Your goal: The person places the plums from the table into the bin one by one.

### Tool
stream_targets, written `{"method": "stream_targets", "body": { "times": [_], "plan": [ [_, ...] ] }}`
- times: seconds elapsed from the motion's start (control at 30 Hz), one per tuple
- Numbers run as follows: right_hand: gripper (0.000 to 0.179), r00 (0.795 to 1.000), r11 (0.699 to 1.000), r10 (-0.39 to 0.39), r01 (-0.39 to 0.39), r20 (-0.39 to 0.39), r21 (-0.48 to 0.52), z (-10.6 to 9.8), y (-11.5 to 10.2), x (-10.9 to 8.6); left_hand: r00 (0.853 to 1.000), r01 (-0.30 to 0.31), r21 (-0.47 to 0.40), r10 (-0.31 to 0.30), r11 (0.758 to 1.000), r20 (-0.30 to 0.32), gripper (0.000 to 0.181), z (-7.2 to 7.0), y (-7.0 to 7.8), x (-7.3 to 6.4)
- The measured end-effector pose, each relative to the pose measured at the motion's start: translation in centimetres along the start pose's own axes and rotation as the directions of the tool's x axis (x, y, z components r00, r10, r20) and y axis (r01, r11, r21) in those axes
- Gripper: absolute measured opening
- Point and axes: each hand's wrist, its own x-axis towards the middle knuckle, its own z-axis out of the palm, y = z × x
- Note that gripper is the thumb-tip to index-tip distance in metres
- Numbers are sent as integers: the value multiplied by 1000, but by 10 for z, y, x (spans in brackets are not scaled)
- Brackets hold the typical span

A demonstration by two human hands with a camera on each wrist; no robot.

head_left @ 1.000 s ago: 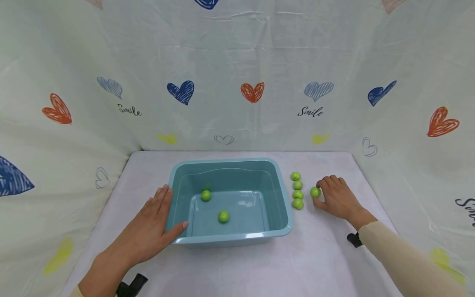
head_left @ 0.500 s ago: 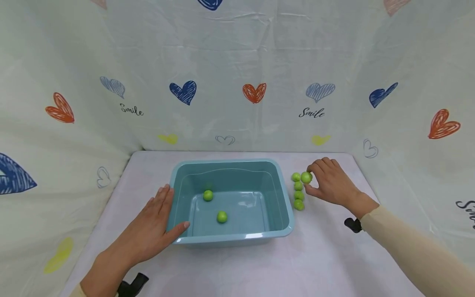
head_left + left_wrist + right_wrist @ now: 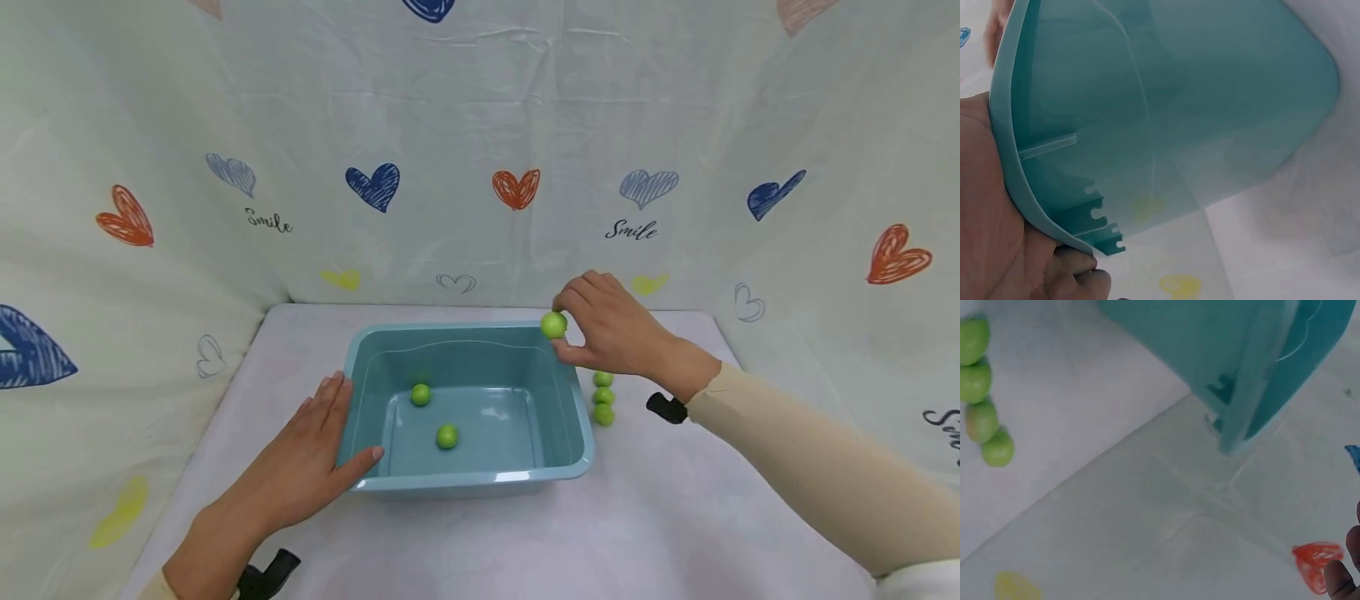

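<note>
A blue-green plastic basin (image 3: pixel 468 482) stands mid-table, its outer wall filling the left wrist view. Two small round green fruits, a fruit (image 3: pixel 421 394) and another fruit (image 3: pixel 447 436), lie on its floor. My left hand (image 3: pixel 303 454) rests on its left rim with straight fingers, the thumb reaching over the near corner. Between right thumb and fingertips I pinch another green fruit (image 3: pixel 553 325) over the basin's far right corner; the right hand (image 3: pixel 611 329) is raised. In the right wrist view a row of several green fruits (image 3: pixel 982 420) lies beside the basin, partly hidden by that hand in the head view.
The table (image 3: pixel 480 546) has a pale cover. A white sheet (image 3: pixel 480 100) printed with hearts and lettering hangs behind it and along both sides. Black straps with a camera sit at both wrists, such as the right strap (image 3: pixel 666 407).
My right hand has lifted the pinched fruit and carried it leftward past the row to over the basin's far right corner. The left hand has stayed on the rim.
</note>
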Motion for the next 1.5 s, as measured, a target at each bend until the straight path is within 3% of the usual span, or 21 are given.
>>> {"method": "stream_targets", "body": {
  "times": [0.3,0.53,0.73,0.93,1.27,1.5],
  "plan": [
    [35,980,980,-199,199,-3,-16,9,-42,65,1000,8,-5,-8,1000,8,103,0,-2,-1],
    [36,966,966,-257,257,25,-32,32,-66,95,1000,18,5,-18,1000,7,105,2,-2,0],
    [36,966,969,-248,248,73,4,60,-75,97,1000,10,-5,-10,1000,6,104,2,-2,0],
    [38,950,963,-258,268,177,-34,85,-82,92,1000,7,2,-7,1000,6,104,2,-3,1],
    [40,934,957,-249,278,257,-80,105,-86,87,1000,5,15,-5,1000,-5,103,2,0,1],
    [37,897,960,-268,278,350,25,116,-86,83,1000,1,16,-1,1000,-5,102,2,-2,1]
  ]
}}
